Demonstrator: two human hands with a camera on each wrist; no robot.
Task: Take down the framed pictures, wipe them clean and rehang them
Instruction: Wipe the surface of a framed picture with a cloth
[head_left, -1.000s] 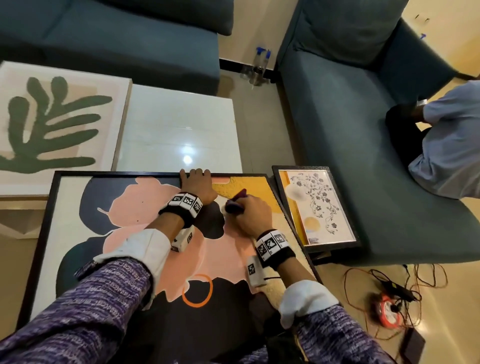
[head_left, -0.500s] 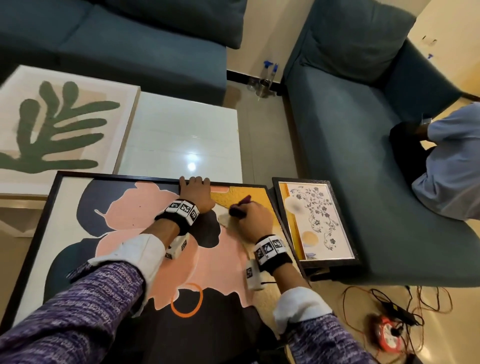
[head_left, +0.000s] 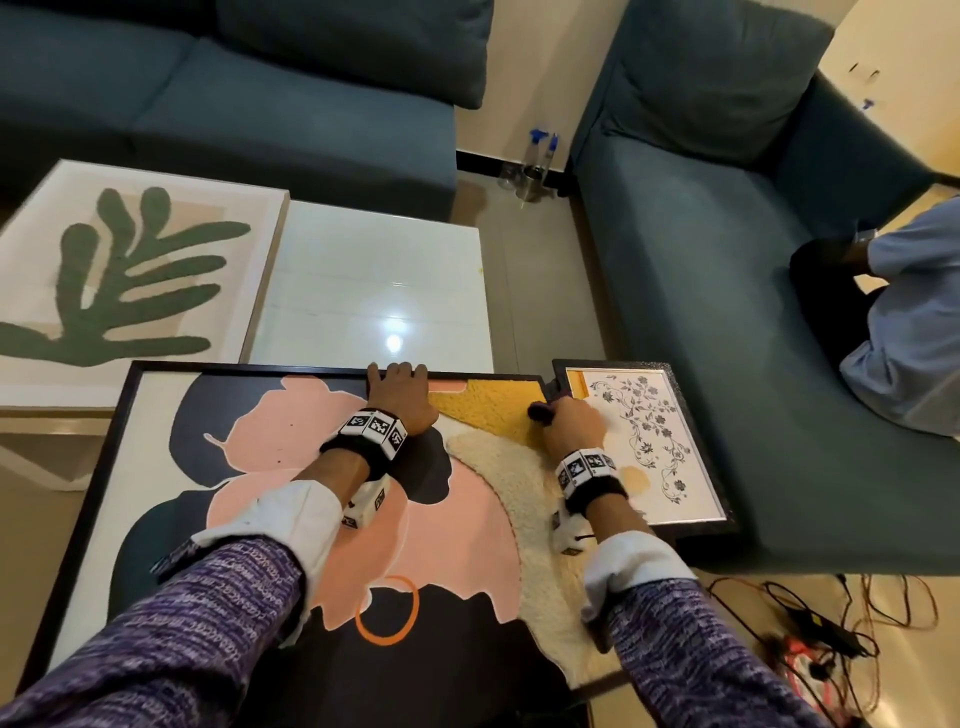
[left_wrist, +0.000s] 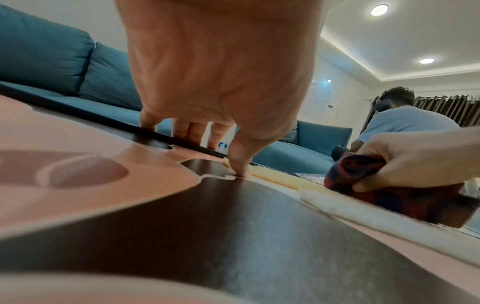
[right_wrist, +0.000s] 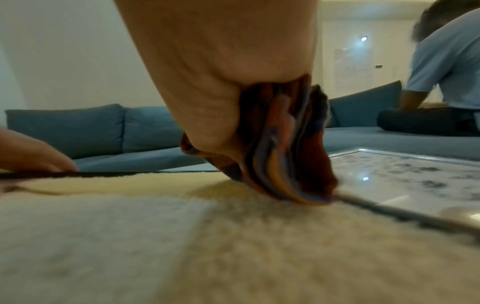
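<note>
On table at far left, leaf picture lies flat. Large abstract picture sits nearer; left hand hooks fingers over its far frame edge, steadying. Right hand, clenched on bunched cloth, has swept rightward to the frame's right corner, probably finishing that edge. Floral picture beside, on sofa.

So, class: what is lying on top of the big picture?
Both hands: the left hand holds its far edge, and the right hand presses a cloth on it. The surface beneath them is hidden.
</note>
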